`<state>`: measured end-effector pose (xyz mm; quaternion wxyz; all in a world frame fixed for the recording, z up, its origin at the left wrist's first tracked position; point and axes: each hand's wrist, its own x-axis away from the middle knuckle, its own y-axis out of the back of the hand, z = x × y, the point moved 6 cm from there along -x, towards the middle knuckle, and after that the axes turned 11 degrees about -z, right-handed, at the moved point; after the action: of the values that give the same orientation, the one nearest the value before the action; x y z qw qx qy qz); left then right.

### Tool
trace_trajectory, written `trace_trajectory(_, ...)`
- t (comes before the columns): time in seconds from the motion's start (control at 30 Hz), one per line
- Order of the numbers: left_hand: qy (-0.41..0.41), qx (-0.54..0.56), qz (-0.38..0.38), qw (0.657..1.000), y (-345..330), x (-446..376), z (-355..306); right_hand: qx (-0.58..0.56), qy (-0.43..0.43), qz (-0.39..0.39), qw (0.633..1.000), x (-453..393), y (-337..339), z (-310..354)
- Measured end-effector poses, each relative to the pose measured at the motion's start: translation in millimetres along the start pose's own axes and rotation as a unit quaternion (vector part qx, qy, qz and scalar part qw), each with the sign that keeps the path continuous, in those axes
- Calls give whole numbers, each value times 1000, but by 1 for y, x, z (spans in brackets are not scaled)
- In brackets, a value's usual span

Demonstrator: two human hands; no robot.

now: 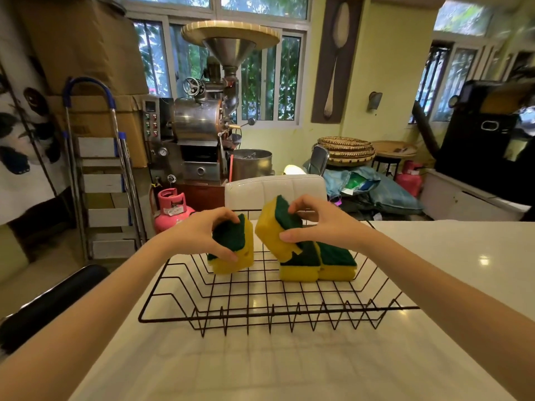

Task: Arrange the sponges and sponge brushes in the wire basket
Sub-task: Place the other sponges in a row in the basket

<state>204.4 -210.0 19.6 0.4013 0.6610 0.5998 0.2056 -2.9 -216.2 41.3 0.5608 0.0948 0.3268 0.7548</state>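
Left hand [202, 238] pinches a sponge [231, 247] standing in the basket [278, 312] on the bench [289, 366], right hand [321, 224] holds a second sponge [275, 227] tilted above two stacked ones [318, 263]; likely light, squashy, best gripped across the edges.

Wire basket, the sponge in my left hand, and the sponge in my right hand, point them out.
wire basket [278, 314]: head view, near front rim.
left-hand sponge [231, 266]: head view, yellow foam below thumb.
right-hand sponge [267, 227]: head view, yellow foam side.
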Motion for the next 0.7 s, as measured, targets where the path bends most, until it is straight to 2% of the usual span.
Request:
trace_trajectory(0.1,-16,-112,19,993,-10,-6,6,36,15,28,999,-14,-13,0)
trace_trajectory(0.17,-12,-148,32,988,-16,-8,9,64,26,47,997,-21,-24,-1)
trace_trajectory(0.4,16,-198,72,977,-25,-10,15,177,95,82,976,-43,-56,-5)
trace_trajectory(0.7,36,-222,89,970,-30,-13,17,233,89,115,962,-47,-68,-11)
